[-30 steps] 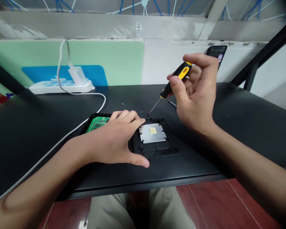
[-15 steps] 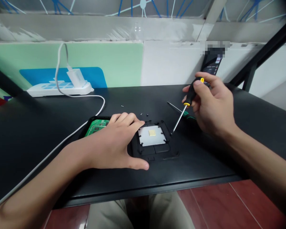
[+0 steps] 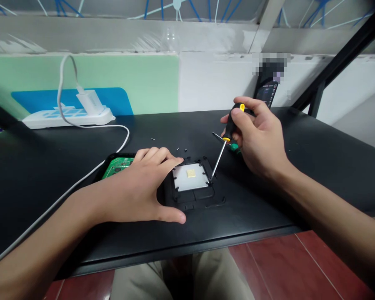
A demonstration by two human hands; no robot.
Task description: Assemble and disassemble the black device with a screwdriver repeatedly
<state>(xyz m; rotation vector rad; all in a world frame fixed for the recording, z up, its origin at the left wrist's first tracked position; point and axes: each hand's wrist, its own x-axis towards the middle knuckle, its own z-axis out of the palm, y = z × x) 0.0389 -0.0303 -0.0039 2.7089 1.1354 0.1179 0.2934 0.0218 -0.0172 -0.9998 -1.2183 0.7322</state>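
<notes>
Pinched in my right hand (image 3: 261, 135) is a screwdriver (image 3: 233, 123) with a black and yellow handle. Its shaft slants down to the left, and the tip meets the right lower corner of a silver metal plate (image 3: 181, 181). A small pale yellow pad (image 3: 191, 173) lies on this plate, which sits in a black plastic cover (image 3: 200, 200). My left hand (image 3: 137, 189) rests over the cover's left side with thumb spread away from the fingers. Beneath that hand, a green circuit board (image 3: 117, 166) in a black housing is partly hidden.
Behind my right hand lies a second screwdriver with a green handle (image 3: 234, 147). Small screws (image 3: 185, 150) are scattered beyond the cover. A white cable (image 3: 125, 135) runs from a charger (image 3: 90, 102) on a power strip (image 3: 34, 121). A phone (image 3: 265, 89) leans against the wall.
The screwdriver tip has moved left, from beside the metal plate onto its right lower corner. My left hand keeps its place on the cover. The whole view has shifted slightly.
</notes>
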